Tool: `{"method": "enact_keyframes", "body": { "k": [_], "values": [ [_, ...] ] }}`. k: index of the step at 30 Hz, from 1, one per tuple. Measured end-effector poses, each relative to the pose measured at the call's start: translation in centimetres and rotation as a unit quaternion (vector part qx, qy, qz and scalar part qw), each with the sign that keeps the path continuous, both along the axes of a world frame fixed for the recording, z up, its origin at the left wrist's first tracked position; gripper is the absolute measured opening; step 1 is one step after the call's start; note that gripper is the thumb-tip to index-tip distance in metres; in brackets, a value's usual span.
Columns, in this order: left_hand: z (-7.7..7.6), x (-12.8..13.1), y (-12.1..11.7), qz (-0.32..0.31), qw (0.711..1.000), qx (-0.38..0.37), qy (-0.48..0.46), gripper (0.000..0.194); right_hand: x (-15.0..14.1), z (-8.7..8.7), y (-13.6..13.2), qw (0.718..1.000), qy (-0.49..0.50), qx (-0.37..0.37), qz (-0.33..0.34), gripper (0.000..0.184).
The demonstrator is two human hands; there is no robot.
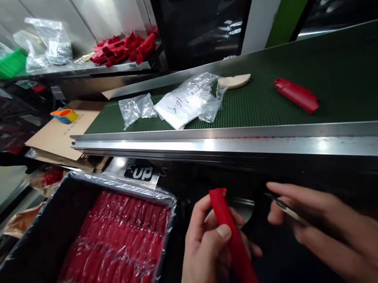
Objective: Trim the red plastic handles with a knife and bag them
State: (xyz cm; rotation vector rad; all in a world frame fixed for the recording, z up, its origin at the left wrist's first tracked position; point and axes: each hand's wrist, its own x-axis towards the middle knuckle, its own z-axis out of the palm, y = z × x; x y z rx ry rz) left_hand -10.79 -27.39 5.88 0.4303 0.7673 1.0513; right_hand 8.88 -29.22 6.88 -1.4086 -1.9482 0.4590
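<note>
Gripping red piece (238,250) by its middle in L hand (208,262), low center of pic, prob. to hold it still w/ both ends free. Pinching thin tool (291,212) in R hand (329,221), low right, prob. to aim its tip; can't tell what kind. See more red pieces (111,252) in neat rows in box (127,188), low left, prob. to save room, + loose red piece (297,94) on green belt (350,83), upper right.

Person's left grip (203,253) around red part (238,254), right grip (357,224) pinching thin tool (289,211), green conveyor (357,77) beyond
</note>
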Motion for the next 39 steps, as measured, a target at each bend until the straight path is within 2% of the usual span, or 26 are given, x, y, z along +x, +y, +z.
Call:
{"method": "enact_keyframes", "body": {
  "k": [3,5,7,11,14,16,21,39],
  "values": [
    [0.2,-0.3,-0.6,-0.03,0.999,-0.008,-0.016,0.036,0.5,1.1,1.6,0.998,-0.024,0.038,0.039,0.039],
    [0.6,-0.4,-0.9,-0.034,0.999,-0.021,-0.015,0.038,0.3,1.9,2.3,0.992,-0.037,0.066,0.102,0.046],
    [1.0,-0.5,-1.1,-0.035,0.999,-0.024,-0.016,0.039,0.1,2.4,2.7,0.982,-0.086,0.105,0.132,0.052],
    [1.6,-0.5,-1.2,-0.039,0.999,-0.019,-0.015,0.038,0.0,2.4,2.9,0.968,-0.166,0.145,0.116,0.05],
    [1.9,-0.5,-1.3,-0.042,0.999,-0.028,-0.013,0.038,0.1,2.2,2.6,0.962,-0.186,0.145,0.139,0.057],
    [2.0,-0.5,-1.3,-0.043,0.998,-0.036,-0.012,0.039,0.0,2.2,2.3,0.963,-0.183,0.148,0.133,0.058],
    [2.0,-0.6,-1.5,-0.052,0.998,-0.04,-0.001,0.042,-0.8,2.4,1.7,0.975,-0.137,0.156,0.082,0.047],
    [2.3,-0.6,-1.7,-0.045,0.997,-0.059,0.023,0.043,-0.9,2.6,1.6,0.972,-0.139,0.17,0.088,0.043]
  ]
}}
